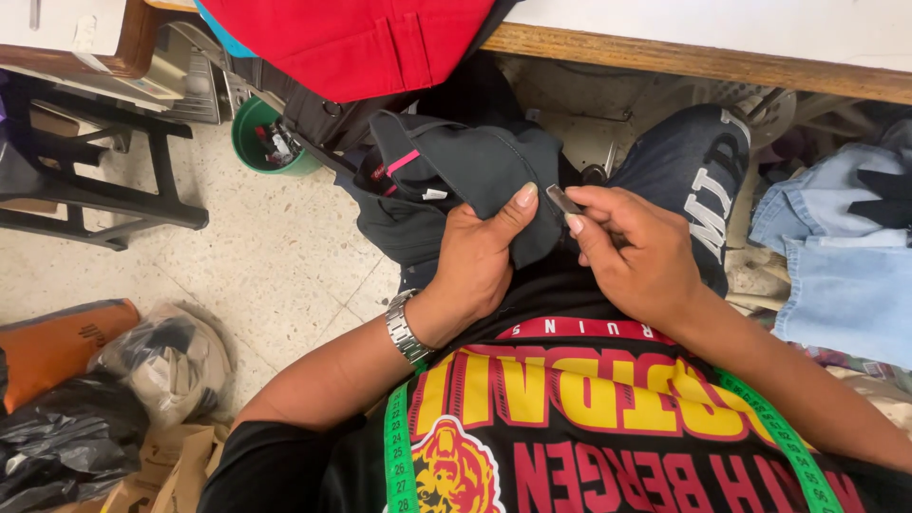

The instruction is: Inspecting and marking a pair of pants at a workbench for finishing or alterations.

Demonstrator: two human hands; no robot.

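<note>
Most of the dark garment (475,171) is bunched up, its shape hard to read. Left hand (480,256) clamps its fold; right hand (632,252) pinches a small metal blade (562,199), angled up-left toward the cloth.

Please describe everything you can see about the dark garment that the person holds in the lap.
The dark garment is charcoal-grey cloth, bunched and folded over the lap, part hanging toward the floor. A pink strip and a small white tag show on a fold. The left hand grips its near edge, thumb on top. The right hand pinches a small metal blade at that edge. A red garment hangs above it.
</note>
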